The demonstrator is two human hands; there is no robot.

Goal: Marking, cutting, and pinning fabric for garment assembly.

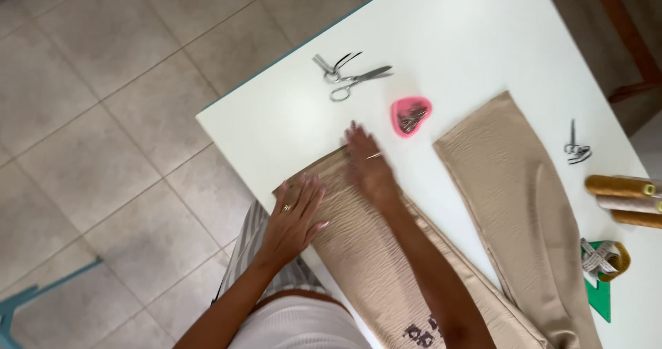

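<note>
A folded beige fabric piece (372, 259) lies along the near edge of a white table (455, 32). My left hand (293, 214) rests flat on its near corner, fingers spread, a ring on one finger. My right hand (369, 166) presses on the fabric's far end, and a thin pin (374, 156) shows by its fingers; the hand is blurred. Just beyond it sits a pink heart-shaped dish of pins (411, 116). A second beige fabric strip (517, 204) lies to the right.
Silver scissors (355, 80) lie at the far left of the table. Small snips (576, 147), gold and beige thread spools (624, 196), a rolled measuring tape (603, 258) and a green card (600, 297) sit at the right edge. Tiled floor (103, 114) lies to the left.
</note>
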